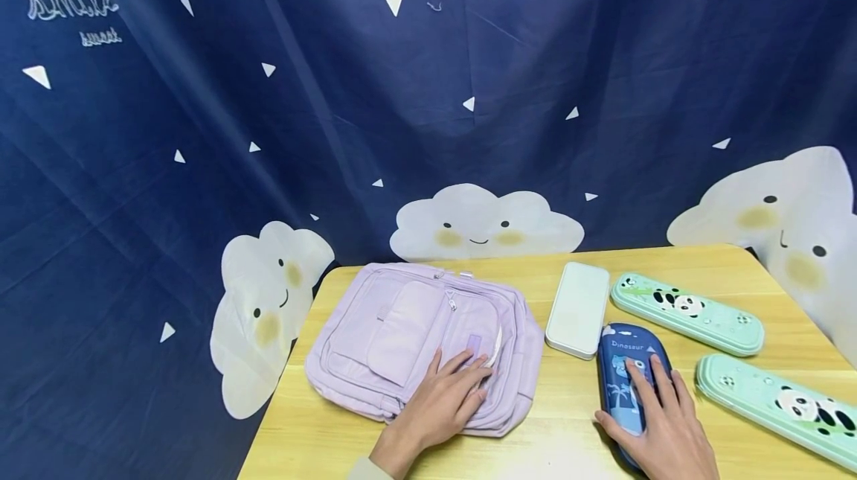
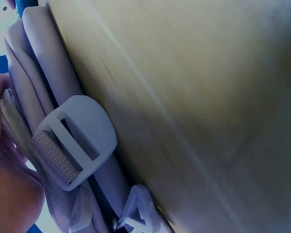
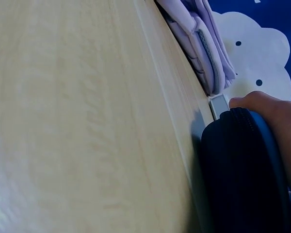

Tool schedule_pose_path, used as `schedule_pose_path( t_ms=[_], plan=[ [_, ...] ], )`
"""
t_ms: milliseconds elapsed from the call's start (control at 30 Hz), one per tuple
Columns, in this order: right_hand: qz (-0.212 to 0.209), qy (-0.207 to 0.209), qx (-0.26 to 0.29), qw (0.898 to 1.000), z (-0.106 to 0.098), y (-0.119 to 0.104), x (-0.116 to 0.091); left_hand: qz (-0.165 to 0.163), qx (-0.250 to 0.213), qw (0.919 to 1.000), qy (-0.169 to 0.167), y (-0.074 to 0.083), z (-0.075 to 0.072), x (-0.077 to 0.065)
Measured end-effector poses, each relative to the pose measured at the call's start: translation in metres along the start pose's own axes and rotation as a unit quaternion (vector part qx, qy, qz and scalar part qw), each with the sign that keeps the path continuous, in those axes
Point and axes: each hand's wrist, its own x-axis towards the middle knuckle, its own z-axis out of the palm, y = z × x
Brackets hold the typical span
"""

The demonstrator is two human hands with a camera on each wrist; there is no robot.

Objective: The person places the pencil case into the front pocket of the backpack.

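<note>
A lilac backpack [image 1: 408,324] lies flat on the table with its front pocket side up. My left hand [image 1: 438,398] is at the small front pocket, pinching its edge near the white lining that shows. In the left wrist view, fingers reach over a fabric edge of the bag, beside a strap buckle [image 2: 80,141]. My right hand [image 1: 669,420] rests on a dark blue pencil case [image 1: 626,379] with a dinosaur print. Its fingers lie spread over the top, and the thumb is by the left edge. In the right wrist view, the case's dark side [image 3: 242,174] faces the camera.
A pale rectangular box [image 1: 579,309] lies between the backpack and the right side. Two mint panda cases, one farther back [image 1: 689,315] and one nearer [image 1: 777,405], lie at the right. A blue cloud-print curtain [image 1: 428,93] hangs behind the wooden table [image 1: 294,420].
</note>
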Motion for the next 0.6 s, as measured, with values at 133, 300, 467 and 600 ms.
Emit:
schedule_pose_path(
  t_ms=[133,300,467,600],
  plan=[
    [-0.001,-0.002,0.0,1.0,0.0,-0.001,0.0,-0.005,-0.008,0.9999,0.007,-0.001,0.0,0.0],
    [-0.003,-0.004,0.001,1.0,0.0,-0.001,0.0,-0.013,-0.027,0.9993,0.022,-0.002,-0.002,0.0],
    [0.003,-0.004,0.0,1.0,-0.001,-0.001,0.0,-0.02,-0.058,0.9975,0.034,-0.004,-0.006,0.0],
    [0.007,-0.006,0.0,1.0,-0.001,-0.001,0.0,-0.017,-0.085,0.9953,0.044,-0.006,-0.013,0.001]
  ],
)
